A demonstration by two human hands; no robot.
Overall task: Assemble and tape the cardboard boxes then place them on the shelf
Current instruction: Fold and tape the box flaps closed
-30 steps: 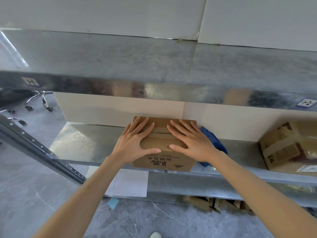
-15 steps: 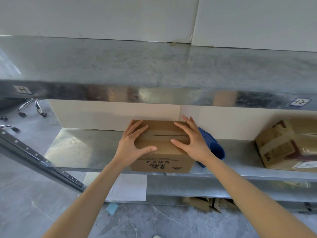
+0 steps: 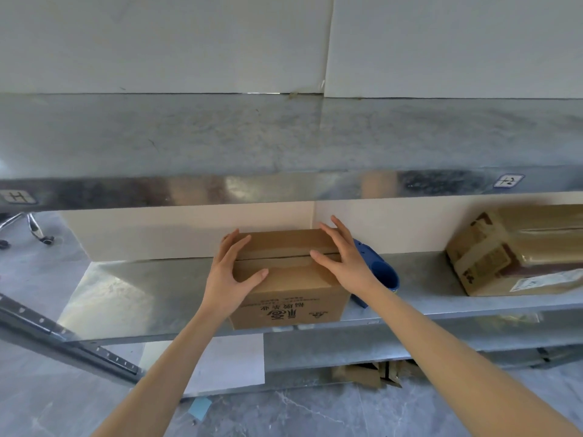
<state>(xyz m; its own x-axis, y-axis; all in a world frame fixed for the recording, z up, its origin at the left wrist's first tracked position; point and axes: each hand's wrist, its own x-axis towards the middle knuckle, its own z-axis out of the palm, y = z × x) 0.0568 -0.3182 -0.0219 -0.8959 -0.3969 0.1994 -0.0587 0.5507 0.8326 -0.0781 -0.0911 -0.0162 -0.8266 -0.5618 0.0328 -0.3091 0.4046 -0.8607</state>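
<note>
Head view showed left hand (image 3: 227,275) and right hand (image 3: 347,263) spread on a brown cardboard box (image 3: 287,280) at the front edge of a metal shelf (image 3: 142,288).

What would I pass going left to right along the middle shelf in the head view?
left hand → small cardboard box → right hand → blue plastic object → larger taped box

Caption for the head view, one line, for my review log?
Left hand and right hand rest on a box on the shelf, beside a blue tool.
</note>
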